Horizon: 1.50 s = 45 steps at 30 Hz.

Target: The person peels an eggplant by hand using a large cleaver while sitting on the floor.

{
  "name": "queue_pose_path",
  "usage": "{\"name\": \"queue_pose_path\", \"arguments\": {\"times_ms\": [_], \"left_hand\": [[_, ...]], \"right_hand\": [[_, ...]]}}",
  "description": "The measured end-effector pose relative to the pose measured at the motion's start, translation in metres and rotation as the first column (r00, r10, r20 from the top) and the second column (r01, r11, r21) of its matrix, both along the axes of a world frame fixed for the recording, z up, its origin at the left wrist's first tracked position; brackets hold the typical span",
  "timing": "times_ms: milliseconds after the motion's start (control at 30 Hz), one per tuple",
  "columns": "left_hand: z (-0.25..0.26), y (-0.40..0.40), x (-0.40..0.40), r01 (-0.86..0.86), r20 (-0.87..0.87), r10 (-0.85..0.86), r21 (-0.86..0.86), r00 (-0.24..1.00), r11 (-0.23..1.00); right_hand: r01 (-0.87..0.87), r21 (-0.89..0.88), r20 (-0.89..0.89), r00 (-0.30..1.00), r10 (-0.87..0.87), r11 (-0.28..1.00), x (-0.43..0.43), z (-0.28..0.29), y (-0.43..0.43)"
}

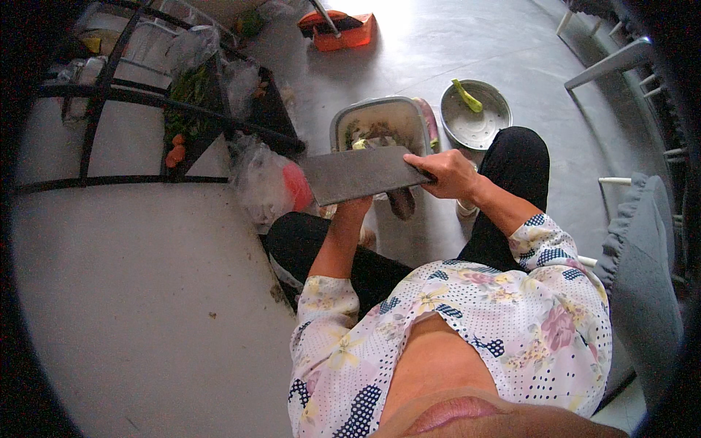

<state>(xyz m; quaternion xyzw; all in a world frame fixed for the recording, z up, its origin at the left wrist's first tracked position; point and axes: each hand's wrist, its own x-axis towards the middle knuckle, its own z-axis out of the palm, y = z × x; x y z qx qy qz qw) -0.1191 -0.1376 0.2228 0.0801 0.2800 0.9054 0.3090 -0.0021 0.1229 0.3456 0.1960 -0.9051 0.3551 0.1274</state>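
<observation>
My right hand point(452, 172) grips the handle end of a wide cleaver point(364, 172), its thumb lying on the blade. The blade is held flat across the front of a grey-rimmed bin point(335, 128) with scraps inside. Most of my left hand point(355, 206) is hidden under the blade, so what its fingers hold does not show. Below the blade, a dark rounded object point(402, 203) sticks out; it may be an eggplant. A purple eggplant point(427, 123) lies against the bin's right side. Past it stands a perforated metal pan point(465, 127) with a pale green vegetable point(467, 97) in it.
A black metal rack point(164, 101) at left holds leafy greens point(191, 93), carrots point(175, 152) and plastic bags. A clear bag with something red point(296, 186) sits by my left knee. An orange dustpan point(339, 33) is ahead; a grey covered chair point(641, 246) stands right.
</observation>
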Motion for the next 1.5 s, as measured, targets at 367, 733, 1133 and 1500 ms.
{"name": "queue_pose_path", "arguments": {"times_ms": [367, 733, 1133, 1500], "left_hand": [[0.006, 0.007, 0.020, -0.197, -0.396, 0.009, -0.436, 0.918, 0.878], [0.071, 0.021, 0.020, -0.065, -0.055, 0.048, -0.372, 0.997, 0.926], [0.112, 0.027, 0.025, -0.213, -0.162, 0.154, -0.460, 0.975, 0.862], [0.120, 0.034, 0.016, 0.005, -0.114, -0.039, -0.287, 0.993, 0.958]], "right_hand": [[0.031, -0.035, 0.006, 0.999, -0.031, 0.999, -0.004, -0.017, 0.000], [0.054, -0.029, 0.178, 0.983, -0.048, 0.998, 0.000, -0.009, 0.003], [0.198, -0.177, 0.447, 0.889, -0.100, 0.964, 0.000, -0.024, -0.003], [0.311, -0.402, 0.508, 0.858, -0.072, 0.861, -0.005, -0.003, 0.009]]}}
